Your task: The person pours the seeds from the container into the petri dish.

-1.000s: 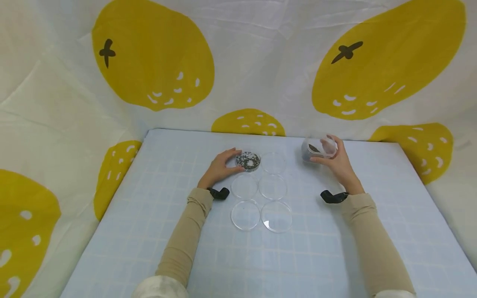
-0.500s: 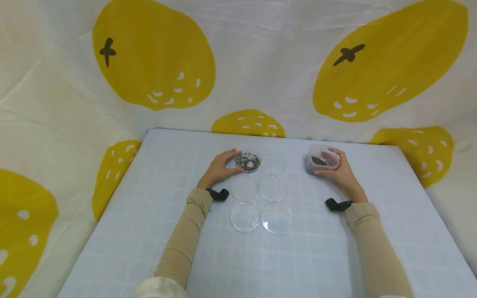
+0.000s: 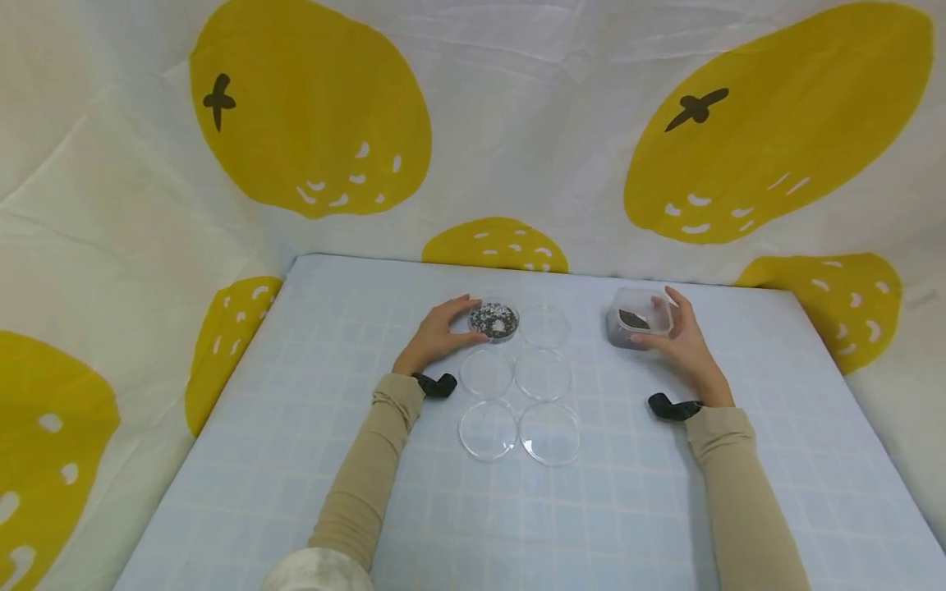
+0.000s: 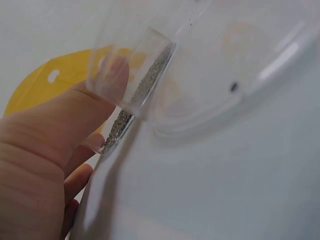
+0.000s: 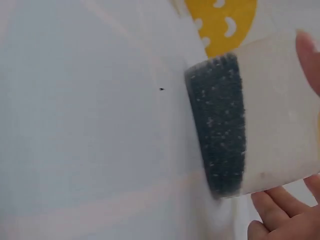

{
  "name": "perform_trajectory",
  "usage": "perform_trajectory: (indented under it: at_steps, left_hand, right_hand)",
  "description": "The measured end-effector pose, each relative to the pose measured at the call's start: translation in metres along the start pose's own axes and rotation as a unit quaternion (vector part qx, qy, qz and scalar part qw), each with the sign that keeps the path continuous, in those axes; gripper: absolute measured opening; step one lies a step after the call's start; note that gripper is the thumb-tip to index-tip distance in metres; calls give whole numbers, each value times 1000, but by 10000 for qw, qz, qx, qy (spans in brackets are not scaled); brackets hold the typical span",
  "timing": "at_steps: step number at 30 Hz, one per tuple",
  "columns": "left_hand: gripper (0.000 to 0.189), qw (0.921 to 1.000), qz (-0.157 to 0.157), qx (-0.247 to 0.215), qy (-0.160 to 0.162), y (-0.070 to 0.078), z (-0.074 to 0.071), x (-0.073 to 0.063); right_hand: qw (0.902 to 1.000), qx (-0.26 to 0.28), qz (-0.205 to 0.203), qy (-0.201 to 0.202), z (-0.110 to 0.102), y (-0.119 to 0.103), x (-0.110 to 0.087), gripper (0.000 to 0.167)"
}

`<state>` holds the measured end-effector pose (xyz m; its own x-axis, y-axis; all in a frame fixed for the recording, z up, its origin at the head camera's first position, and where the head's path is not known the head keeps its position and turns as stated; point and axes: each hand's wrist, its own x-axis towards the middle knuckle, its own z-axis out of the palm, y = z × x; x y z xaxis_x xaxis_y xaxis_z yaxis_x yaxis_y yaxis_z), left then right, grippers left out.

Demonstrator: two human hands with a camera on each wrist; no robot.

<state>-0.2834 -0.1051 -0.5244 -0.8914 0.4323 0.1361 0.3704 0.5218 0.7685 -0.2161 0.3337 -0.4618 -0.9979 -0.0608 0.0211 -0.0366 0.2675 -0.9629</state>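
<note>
At the far side of the table, my left hand (image 3: 438, 335) grips a clear petri dish (image 3: 494, 321) between thumb and fingers. Dark and white granules fill it. The left wrist view shows the granule layer edge-on, with the thumb (image 4: 65, 117) at the dish's side. To the right, my right hand (image 3: 683, 341) is spread loosely at a clear plastic tub (image 3: 624, 328) standing on the table. Dark granules cover the tub's bottom (image 5: 217, 125). In the right wrist view the thumb (image 5: 310, 62) overlaps its rim end, and loosely bent fingers lie along the other side.
Several clear petri dishes (image 3: 543, 375) lie in two columns in front of and beside the filled one. A checked light-blue cloth (image 3: 517, 525) covers the table. A curtain with yellow fruit prints (image 3: 517, 164) hangs behind it.
My right hand brings the tub down and slightly nearer onto the table, then its fingers loosen and slide back to the right. My left hand stays on the dish.
</note>
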Motion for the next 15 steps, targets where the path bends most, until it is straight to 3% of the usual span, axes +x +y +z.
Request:
perform_trajectory:
  at_steps: [3, 5, 10, 12, 15]
  left_hand:
    - [73, 10000, 32, 5, -3, 1, 1, 2]
    - [73, 10000, 25, 23, 23, 0, 1, 1]
    - [73, 10000, -14, 0, -4, 1, 1, 0]
    - [73, 10000, -14, 10, -17, 1, 1, -1]
    - [73, 10000, 19, 32, 4, 2, 1, -1]
  right_hand:
    - [9994, 76, -294, 173, -4, -20, -2, 98]
    - [9968, -168, -669, 408, -3, -37, -1, 91]
    - [9740, -974, -1699, 1138, 7, -78, 7, 68]
    - [9679, -1076, -1931, 1196, 13, -86, 15, 60]
    - [9657, -1356, -1970, 1012, 22, -93, 32, 54]
